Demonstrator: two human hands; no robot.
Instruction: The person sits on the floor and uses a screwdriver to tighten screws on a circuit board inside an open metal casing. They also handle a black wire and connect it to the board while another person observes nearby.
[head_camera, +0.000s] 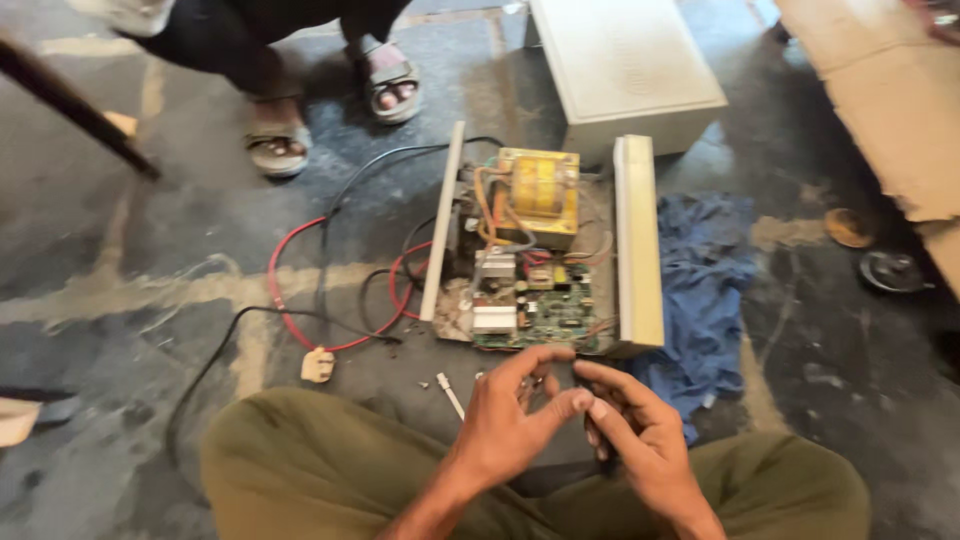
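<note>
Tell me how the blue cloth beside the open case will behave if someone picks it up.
The blue cloth lies crumpled in folds on the floor, so it is probably floppy and would drape and sag. It looks thin, likely light. Its edge sits against the open case, so it might drag there.

The person's two forearms are bare, with no sleeves, watch or bands showing. The left hand (515, 410) and right hand (640, 430) are gloveless, with no rings to be seen and short, plain fingernails. Both legs, at the near edge of the scene, are covered by loose olive-green trousers (300, 470) of plain cloth, with soft folds and no pattern.
</note>
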